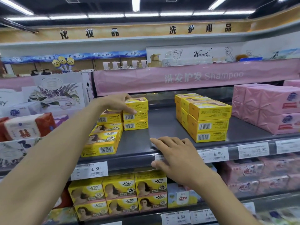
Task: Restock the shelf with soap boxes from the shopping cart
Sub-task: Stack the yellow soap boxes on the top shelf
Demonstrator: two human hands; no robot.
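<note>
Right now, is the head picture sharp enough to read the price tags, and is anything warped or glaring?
Head view: the 3.80 tag and 6.90 tag read cleanly; the 12.80 tag is soft; the lens bows the shelf edge; ceiling lights blow out.

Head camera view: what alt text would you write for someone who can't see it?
A person's left hand holds the top yellow soap box of a stack on a grey shelf, while the right hand rests open on the shelf's front edge. More yellow soap boxes stand to the right, beside pink packs.
</note>
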